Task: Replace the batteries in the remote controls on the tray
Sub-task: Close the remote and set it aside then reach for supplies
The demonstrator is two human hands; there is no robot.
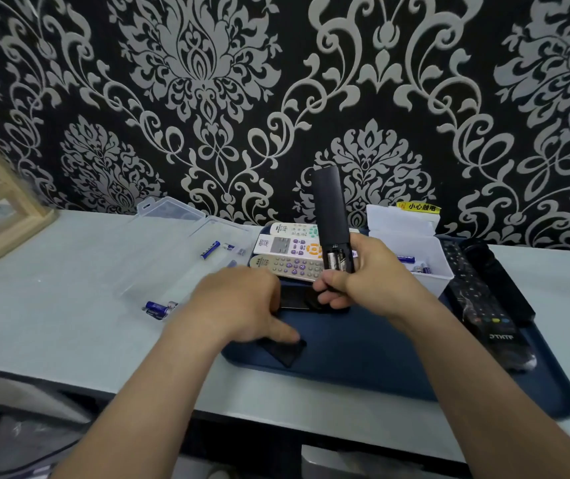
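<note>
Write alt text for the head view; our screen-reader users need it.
A right hand holds a black remote upright, two batteries showing in its open compartment, over a blue tray. The left hand presses a black battery cover on the tray.

Two bare forearms are seen, entering from the bottom edge toward the tray (483, 392). No sleeves, watch, rings or gloves are worn. Left hand (238, 305) and right hand (376, 278) are bare, nails short and unpainted where shown. No markings are seen on either arm.
</note>
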